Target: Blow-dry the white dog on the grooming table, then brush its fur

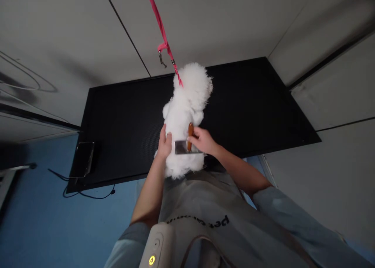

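A small fluffy white dog (pixel 187 115) stands on a black table (pixel 249 104), facing away from me, tied by a pink leash (pixel 161 29) that rises to the top of the view. My right hand (pixel 203 141) grips a slicker brush (pixel 186 145) with a brown wooden handle and a flat metal head, laid against the dog's lower back. My left hand (pixel 164 143) rests on the dog's left hindquarter, fingers curled into the fur.
A dark phone (pixel 83 158) lies at the table's near left corner, with a black cable (pixel 88 192) trailing over the blue floor. White walls stand behind and to the right. My grey apron (pixel 205 213) presses against the table's near edge.
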Demonstrator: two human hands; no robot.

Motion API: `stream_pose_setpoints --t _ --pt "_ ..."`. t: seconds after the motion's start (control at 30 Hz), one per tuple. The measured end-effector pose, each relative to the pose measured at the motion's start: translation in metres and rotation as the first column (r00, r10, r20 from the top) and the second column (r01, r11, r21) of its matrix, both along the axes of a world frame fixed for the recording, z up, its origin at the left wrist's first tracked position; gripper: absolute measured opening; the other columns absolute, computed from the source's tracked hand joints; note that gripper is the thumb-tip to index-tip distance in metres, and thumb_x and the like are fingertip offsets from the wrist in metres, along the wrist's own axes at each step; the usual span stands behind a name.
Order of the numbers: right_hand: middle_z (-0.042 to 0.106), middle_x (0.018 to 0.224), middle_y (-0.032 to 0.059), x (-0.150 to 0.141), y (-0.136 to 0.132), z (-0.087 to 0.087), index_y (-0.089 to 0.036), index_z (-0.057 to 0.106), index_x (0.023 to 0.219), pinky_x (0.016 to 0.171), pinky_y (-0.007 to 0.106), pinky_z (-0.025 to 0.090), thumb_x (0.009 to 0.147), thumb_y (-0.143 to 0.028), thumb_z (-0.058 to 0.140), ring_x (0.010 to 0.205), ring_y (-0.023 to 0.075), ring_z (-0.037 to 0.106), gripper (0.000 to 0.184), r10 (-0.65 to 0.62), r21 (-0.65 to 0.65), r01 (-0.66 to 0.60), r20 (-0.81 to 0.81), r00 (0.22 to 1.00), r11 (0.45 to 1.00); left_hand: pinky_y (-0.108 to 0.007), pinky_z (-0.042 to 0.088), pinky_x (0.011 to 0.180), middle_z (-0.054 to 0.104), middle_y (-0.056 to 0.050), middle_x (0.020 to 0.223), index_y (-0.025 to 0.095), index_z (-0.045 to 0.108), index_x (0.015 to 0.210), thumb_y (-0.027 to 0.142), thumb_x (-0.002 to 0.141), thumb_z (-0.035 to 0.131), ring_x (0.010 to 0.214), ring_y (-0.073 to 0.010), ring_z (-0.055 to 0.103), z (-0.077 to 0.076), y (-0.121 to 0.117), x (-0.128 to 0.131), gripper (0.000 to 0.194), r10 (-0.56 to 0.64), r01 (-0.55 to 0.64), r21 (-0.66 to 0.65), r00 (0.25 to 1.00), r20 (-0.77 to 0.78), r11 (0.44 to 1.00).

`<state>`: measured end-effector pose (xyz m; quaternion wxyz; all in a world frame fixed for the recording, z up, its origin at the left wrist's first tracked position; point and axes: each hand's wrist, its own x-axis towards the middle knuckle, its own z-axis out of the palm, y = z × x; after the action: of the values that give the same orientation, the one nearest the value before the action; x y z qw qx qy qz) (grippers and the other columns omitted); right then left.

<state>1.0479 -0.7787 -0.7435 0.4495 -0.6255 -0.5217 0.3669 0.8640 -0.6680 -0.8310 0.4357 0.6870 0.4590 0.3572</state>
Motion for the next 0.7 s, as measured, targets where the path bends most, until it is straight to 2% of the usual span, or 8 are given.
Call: stream_pose_setpoints --t 0.07,0.1,0.23,0.27,0.4,0.57,0.63,0.7 --pt "0.063 0.075 -0.0008 0.0 -0.001 0.002 -0.02 0.056 0.08 0.065 0.025 0.044 0.084 -0.027 0.063 0.069 0.0145 0.057 0.01 -0.151 0.039 0.151 -0.004 0.989 0.988 -0.043 0.035 0.118 0.056 -0.014 0.143 0.02 0.05 0.14 0.063 0.096 0.043 0.135 -0.0266 0.051 0.003 -0.001 0.0 0.062 0.016 -0.019 -0.131 1.0 -0.022 0.991" --pt "0.063 0.076 -0.0002 -0.002 -0.003 0.003 -0.02 0.057 0.081 0.066 0.025 0.044 0.084 -0.028 0.064 0.07 0.0148 0.057 0.011 -0.116 0.04 0.115 0.011 0.993 0.993 -0.044 0.037 0.116 0.059 -0.015 0.139 0.018 0.052 0.138 0.063 0.096 0.043 0.133 -0.0276 0.053 0.005 -0.002 0.0 0.062 0.016 -0.024 -0.185 0.999 -0.044 0.983" --pt "0.062 0.07 -0.0018 -0.015 -0.013 0.01 -0.021 0.055 0.073 0.059 0.025 0.04 0.076 -0.026 0.073 0.062 0.0135 0.055 0.019 0.287 -0.074 -0.282 0.064 0.956 0.957 -0.048 0.044 0.109 0.064 -0.02 0.13 0.012 0.053 0.135 0.065 0.093 0.046 0.123 -0.033 0.061 0.018 -0.007 0.001 0.068 -0.014 -0.039 -0.297 0.984 -0.175 0.954" --pt "0.061 0.069 -0.0019 -0.015 -0.012 0.012 -0.021 0.055 0.072 0.059 0.025 0.04 0.077 -0.025 0.071 0.062 0.0134 0.055 0.018 0.262 -0.08 -0.256 0.069 0.963 0.963 -0.049 0.045 0.107 0.065 -0.021 0.128 0.011 0.053 0.134 0.065 0.092 0.047 0.121 -0.0336 0.062 0.021 -0.008 0.001 0.069 -0.026 -0.037 -0.304 0.98 -0.199 0.952" --pt "0.063 0.075 0.0011 -0.008 -0.006 0.025 -0.021 0.054 0.076 0.066 0.027 0.043 0.083 -0.025 0.063 0.068 0.0154 0.058 0.012 -0.176 0.06 0.169 0.141 0.974 0.984 -0.049 0.044 0.106 0.068 -0.021 0.12 0.012 0.056 0.129 0.066 0.091 0.048 0.12 -0.0354 0.063 0.025 -0.014 0.004 0.067 -0.021 -0.044 -0.259 0.97 -0.243 0.965" --pt "0.059 0.064 -0.0016 -0.014 -0.012 0.033 -0.022 0.053 0.067 0.057 0.027 0.039 0.073 -0.024 0.073 0.059 0.0152 0.055 0.021 0.181 -0.033 -0.178 0.158 0.971 0.984 -0.051 0.045 0.103 0.069 -0.019 0.114 0.015 0.06 0.112 0.066 0.094 0.04 0.112 -0.0341 0.063 0.024 -0.023 0.007 0.058 0.073 -0.113 -0.206 0.979 -0.189 0.972" --pt "0.061 0.066 -0.001 -0.014 -0.011 0.031 -0.022 0.053 0.069 0.057 0.027 0.039 0.079 -0.024 0.067 0.059 0.0151 0.056 0.017 0.131 -0.041 -0.127 0.155 0.979 0.991 -0.049 0.046 0.101 0.069 -0.018 0.108 0.015 0.061 0.1 0.064 0.098 0.03 0.107 -0.0313 0.064 0.02 -0.024 0.007 0.058 0.116 -0.146 -0.181 0.979 -0.167 0.973" --pt "0.063 0.072 0.0011 -0.013 -0.01 0.03 -0.021 0.053 0.074 0.063 0.028 0.042 0.084 -0.026 0.061 0.065 0.0159 0.058 0.014 -0.059 0.02 0.057 0.199 0.978 0.998 -0.045 0.048 0.099 0.07 -0.014 0.1 0.015 0.061 0.095 0.061 0.099 0.026 0.103 -0.0277 0.064 0.016 -0.022 0.007 0.058 0.132 -0.148 -0.141 0.984 -0.12 0.979"
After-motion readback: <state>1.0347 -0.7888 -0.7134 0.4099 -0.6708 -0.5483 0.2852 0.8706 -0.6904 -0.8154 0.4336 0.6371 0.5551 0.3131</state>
